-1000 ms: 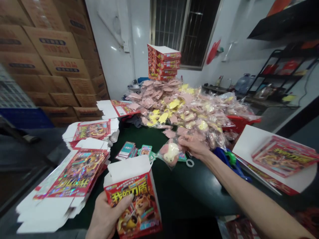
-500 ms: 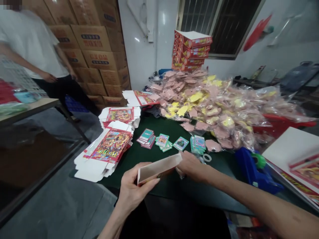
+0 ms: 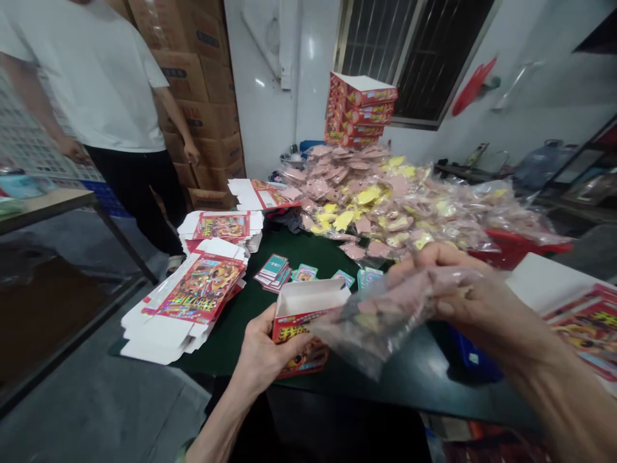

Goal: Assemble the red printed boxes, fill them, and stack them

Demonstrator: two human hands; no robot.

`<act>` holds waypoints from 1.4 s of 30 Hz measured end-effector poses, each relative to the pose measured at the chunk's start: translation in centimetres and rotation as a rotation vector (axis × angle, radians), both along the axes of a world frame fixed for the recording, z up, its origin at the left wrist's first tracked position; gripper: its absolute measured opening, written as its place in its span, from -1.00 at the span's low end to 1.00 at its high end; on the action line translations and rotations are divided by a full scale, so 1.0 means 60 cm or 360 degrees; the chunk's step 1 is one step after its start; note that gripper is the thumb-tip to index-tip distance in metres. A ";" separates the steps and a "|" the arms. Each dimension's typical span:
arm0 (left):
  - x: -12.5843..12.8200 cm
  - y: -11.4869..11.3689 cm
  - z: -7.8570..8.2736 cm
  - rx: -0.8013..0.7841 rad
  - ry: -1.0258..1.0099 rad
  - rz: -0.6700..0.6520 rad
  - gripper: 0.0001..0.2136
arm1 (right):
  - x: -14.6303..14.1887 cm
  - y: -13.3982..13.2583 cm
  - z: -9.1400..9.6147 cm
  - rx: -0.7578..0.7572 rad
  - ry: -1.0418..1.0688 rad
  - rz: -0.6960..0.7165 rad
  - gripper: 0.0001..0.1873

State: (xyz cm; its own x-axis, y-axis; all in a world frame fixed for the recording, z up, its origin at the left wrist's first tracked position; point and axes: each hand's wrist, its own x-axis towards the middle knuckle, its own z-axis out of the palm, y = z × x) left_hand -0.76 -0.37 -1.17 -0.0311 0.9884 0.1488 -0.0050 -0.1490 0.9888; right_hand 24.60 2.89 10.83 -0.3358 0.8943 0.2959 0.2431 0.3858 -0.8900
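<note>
Your left hand (image 3: 263,352), lower centre of the frame, is closed round the small red box (image 3: 299,331): thumb across the printed front, fingers behind. The box is upright over the near edge of the green table (image 3: 414,386). Its top is open and the white flap (image 3: 313,294) is raised at the back. White inner walls are visible; the contents cannot be told.

Your right hand (image 3: 465,297), centre right, is pinched shut on the upper end of the clear bag (image 3: 380,321). The bag is motion-blurred, with pink and yellow shapes showing inside. It slants down to the left, and its lower part sits in front of the box's right side, at the mouth. Whether any of it is inside the box cannot be told.

Outward from there:
- Cards (image 3: 274,270) lie fanned on the table just behind the box.
- Two stacks of flat box blanks (image 3: 193,302) sit left of centre.
- A heap of bagged pieces (image 3: 400,206), pink and yellow, fills the upper centre, with a red basket (image 3: 523,244) at its right edge.
- A stack of made-up boxes (image 3: 359,116) stands behind the heap.
- A blue object (image 3: 470,360) below your right hand is partly hidden.
- A printed sheet (image 3: 583,315) lies at the right edge.
- In the upper left, a person in a white shirt (image 3: 96,83) stands beside brown cartons (image 3: 202,77).
</note>
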 end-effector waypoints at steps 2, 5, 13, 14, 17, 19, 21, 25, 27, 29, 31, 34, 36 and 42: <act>0.016 0.000 0.007 -0.0048 -0.0012 -0.0107 -0.67 | -0.022 -0.017 0.005 0.0271 0.0033 -0.0261 -0.61; 0.028 -0.003 0.011 -0.0150 -0.0115 -0.0186 -0.65 | -0.039 -0.021 0.001 0.0621 -0.0212 -0.0452 -0.69; 0.039 -0.005 0.023 -0.0085 0.0172 -0.0183 -0.67 | -0.020 0.021 0.002 0.0455 -0.0993 -0.0286 -0.86; 0.043 -0.004 0.026 -0.0072 0.0203 -0.0213 -0.68 | -0.026 0.018 0.002 0.0457 -0.1065 -0.0292 -0.87; 0.051 -0.001 0.035 -0.0048 0.0254 -0.0346 -0.68 | -0.051 -0.002 0.005 0.0576 -0.1370 -0.0213 -0.94; 0.053 0.001 0.040 -0.0005 0.0297 -0.0395 -0.68 | -0.063 -0.016 0.007 0.0732 -0.1512 -0.0146 -0.94; 0.053 0.004 0.043 0.0047 0.0338 -0.0388 -0.68 | -0.066 -0.023 0.007 0.0858 -0.1529 -0.0055 -0.86; 0.046 0.008 0.034 0.0073 0.0299 -0.0277 -0.71 | -0.059 -0.017 -0.010 0.0882 -0.1397 0.0143 -0.46; 0.042 0.008 0.026 0.0070 0.0245 -0.0217 -0.72 | -0.059 -0.014 -0.027 0.0991 -0.1227 -0.0068 -0.41; 0.038 0.006 0.017 0.0066 0.0219 -0.0182 -0.72 | -0.065 -0.015 -0.043 0.1207 -0.0999 -0.0324 -0.60; 0.035 0.004 0.013 0.0075 0.0219 -0.0170 -0.74 | -0.075 -0.020 -0.055 0.1422 -0.0812 -0.0361 -0.84; 0.031 0.003 0.011 0.0121 0.0230 -0.0155 -0.77 | -0.091 -0.031 -0.067 0.1560 -0.0736 -0.0133 -0.90; 0.030 0.004 0.011 0.0150 0.0218 -0.0151 -0.78 | -0.101 -0.039 -0.074 0.1567 -0.0788 -0.0078 -0.88; 0.023 0.007 0.002 0.0220 0.0275 -0.0047 -0.85 | -0.129 -0.048 -0.099 0.1484 -0.0922 -0.0234 -0.69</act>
